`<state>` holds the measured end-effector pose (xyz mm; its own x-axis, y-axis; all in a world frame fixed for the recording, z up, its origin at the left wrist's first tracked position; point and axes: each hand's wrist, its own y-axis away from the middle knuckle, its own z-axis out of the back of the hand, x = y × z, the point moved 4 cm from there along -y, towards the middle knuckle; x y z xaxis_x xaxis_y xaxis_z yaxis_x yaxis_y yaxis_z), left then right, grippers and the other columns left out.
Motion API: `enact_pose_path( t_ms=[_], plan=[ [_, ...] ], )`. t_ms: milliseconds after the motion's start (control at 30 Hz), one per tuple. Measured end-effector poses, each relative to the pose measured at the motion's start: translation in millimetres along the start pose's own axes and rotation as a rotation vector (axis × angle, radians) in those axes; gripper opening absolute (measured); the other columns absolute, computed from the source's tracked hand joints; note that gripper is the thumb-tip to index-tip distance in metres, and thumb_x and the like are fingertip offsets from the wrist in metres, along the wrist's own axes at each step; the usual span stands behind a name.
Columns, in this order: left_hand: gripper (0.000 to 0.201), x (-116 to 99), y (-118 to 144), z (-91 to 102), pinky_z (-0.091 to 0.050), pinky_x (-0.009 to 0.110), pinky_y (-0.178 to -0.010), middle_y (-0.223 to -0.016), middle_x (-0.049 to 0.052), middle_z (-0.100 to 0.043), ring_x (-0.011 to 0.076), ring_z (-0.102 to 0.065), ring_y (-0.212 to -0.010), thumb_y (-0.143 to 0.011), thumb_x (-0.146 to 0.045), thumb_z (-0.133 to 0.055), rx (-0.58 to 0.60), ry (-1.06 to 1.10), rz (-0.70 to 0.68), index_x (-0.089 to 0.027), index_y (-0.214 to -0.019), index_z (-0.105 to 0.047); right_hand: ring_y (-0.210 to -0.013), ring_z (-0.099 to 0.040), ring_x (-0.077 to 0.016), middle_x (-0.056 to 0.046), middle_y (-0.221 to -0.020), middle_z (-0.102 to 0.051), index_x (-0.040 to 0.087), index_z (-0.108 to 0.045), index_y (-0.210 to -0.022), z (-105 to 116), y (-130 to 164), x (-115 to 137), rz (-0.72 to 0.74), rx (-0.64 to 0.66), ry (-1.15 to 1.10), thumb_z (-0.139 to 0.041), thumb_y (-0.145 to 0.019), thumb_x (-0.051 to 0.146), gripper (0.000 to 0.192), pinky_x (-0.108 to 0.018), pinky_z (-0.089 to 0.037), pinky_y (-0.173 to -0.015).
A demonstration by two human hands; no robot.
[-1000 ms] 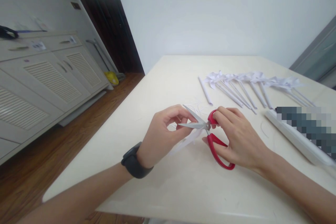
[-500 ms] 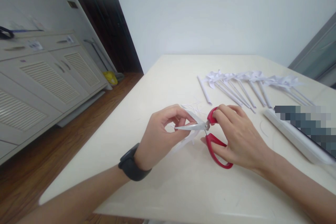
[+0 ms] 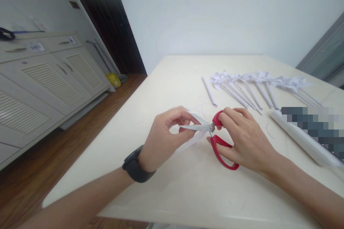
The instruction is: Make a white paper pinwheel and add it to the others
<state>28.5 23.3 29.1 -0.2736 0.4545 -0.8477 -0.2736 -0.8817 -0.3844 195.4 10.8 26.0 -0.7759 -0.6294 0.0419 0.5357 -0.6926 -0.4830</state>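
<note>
2 hands meet: left hand [image 3: 163,134] pinches paper [image 3: 194,139]; right hand [image 3: 242,139] grips scissors [image 3: 215,139].

No text can be read; the stickers [image 3: 36,46] on the cabinet [image 3: 53,78] seem too blurred.

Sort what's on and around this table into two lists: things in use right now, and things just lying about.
In use:
left hand, pinching the white paper piece
right hand, gripping the red-handled scissors

Lying about:
row of paper pinwheels on the table
loose rolled paper stick
long white roll
yellow object on the floor
</note>
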Motion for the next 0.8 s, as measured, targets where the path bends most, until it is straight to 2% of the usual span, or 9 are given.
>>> enact_pose_path(
  t_ms=[300,567,800],
  plan=[
    [0.008,1.0,-0.1,1.0,-0.036,0.021,-0.054,-0.061,-0.003,-0.046,0.0103,-0.043,-0.059,-0.071,-0.01,-0.061,-0.02,-0.003,0.033,-0.018,-0.075,-0.062,-0.078,-0.048,-0.0191,-0.004,-0.083,-0.052,0.018,-0.046,-0.084,1.0,-0.4,0.8,-0.023,0.004,0.005,-0.054,-0.075,0.034,0.02,-0.038,-0.033,-0.083],
    [0.011,-2.6,-1.1,1.4,-0.037,0.021,-0.057,-0.062,-0.003,-0.047,0.0097,-0.043,-0.06,-0.072,-0.008,-0.059,-0.004,-0.029,-0.022,-0.018,-0.074,-0.061,-0.072,-0.046,-0.0157,-0.001,-0.08,-0.05,0.018,-0.045,-0.081,0.0,-0.1,-0.3,-0.028,0.021,-0.056,-0.057,-0.069,0.027,0.02,-0.035,-0.034,-0.081],
    [0.008,1.5,-0.7,0.3,-0.039,0.022,-0.057,-0.064,-0.002,-0.049,0.0109,-0.045,-0.062,-0.073,-0.01,-0.059,0.002,0.012,0.025,-0.018,-0.074,-0.061,-0.067,-0.047,-0.0162,-0.001,-0.074,-0.049,0.019,-0.045,-0.076,-0.6,0.8,-0.1,-0.017,0.028,-0.041,-0.055,-0.071,0.027,0.015,-0.035,-0.035,-0.076]
  ],
)
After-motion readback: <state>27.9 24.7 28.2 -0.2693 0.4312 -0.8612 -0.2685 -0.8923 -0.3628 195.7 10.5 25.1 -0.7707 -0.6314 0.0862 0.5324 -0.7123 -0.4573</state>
